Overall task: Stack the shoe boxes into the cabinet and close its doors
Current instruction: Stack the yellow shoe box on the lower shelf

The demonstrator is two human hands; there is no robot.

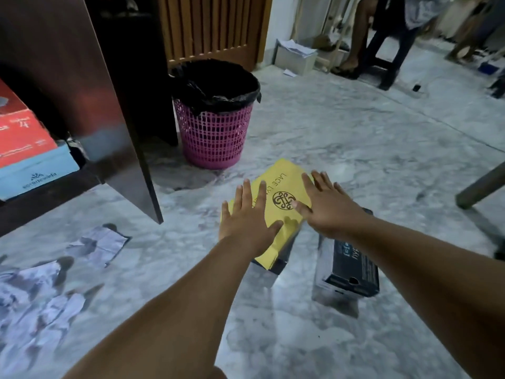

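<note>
Yellow-lidded shoe box [276, 212] on floor, near pink bin [216, 127]. Left hand [247, 214] and right hand [325, 206] spread flat over its lid. Black shoe box [352, 269] just beside it. Cabinet [90, 105] door open, red box [21, 127] stacked inside.

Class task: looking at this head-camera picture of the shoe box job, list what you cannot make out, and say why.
Head view:
- Yellow box: lid lettering partly covered by left hand and right hand.
- Black box: its far end hidden by the right forearm.
- Cabinet: cut off by the left edge; doors partly unseen.
</note>
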